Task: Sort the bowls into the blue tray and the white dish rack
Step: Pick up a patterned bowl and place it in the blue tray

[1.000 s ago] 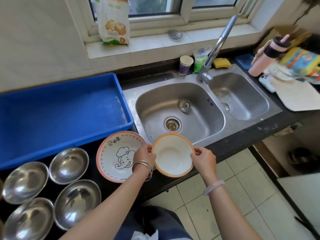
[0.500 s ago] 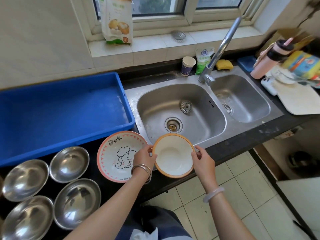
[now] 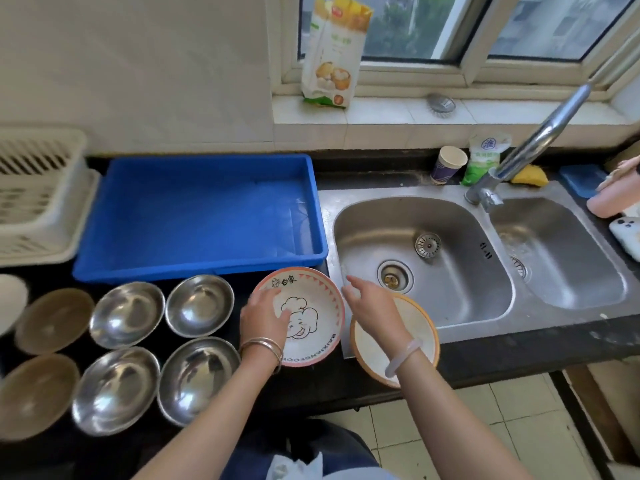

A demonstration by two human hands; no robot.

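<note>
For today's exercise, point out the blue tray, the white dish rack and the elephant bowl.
blue tray point(image 3: 194, 220): head view, on its bare floor.
white dish rack point(image 3: 38, 202): head view, on its slatted side wall.
elephant bowl point(image 3: 311, 306): head view, on the printed inside, right of the left hand.

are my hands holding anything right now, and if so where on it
The left hand rests on the near-left rim of the elephant bowl; a firm grip cannot be told. The right hand hovers open above the orange-rimmed bowl, holding nothing.

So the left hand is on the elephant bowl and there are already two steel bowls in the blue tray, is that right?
Not quite. The head view shows the blue tray holding no bowls; the four steel bowls sit on the counter in front of it. The left hand is indeed on the elephant bowl.
</note>
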